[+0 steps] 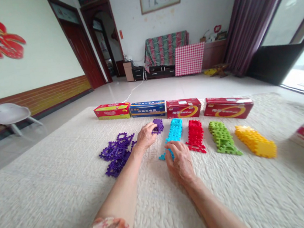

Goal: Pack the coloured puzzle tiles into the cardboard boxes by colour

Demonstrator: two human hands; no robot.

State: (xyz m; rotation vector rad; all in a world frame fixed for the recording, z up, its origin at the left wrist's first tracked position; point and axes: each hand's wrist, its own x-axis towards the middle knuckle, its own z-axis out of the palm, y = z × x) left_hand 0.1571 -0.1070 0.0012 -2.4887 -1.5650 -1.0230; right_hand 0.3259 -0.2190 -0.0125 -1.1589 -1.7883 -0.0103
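Large white characters, 小霸王电池, run across the front of the long blue cardboard box; its smaller print is too fine to read. Just left of the blue box, the long red-and-yellow cardboard box carries pale characters, too blurred to make out. Just right of the blue box, the dark red cardboard box with a yellow ring bears white lettering that seems to begin 南孚. Farther right of the blue box, the second dark red cardboard box shows similar white lettering beside its yellow ring, mostly unclear.
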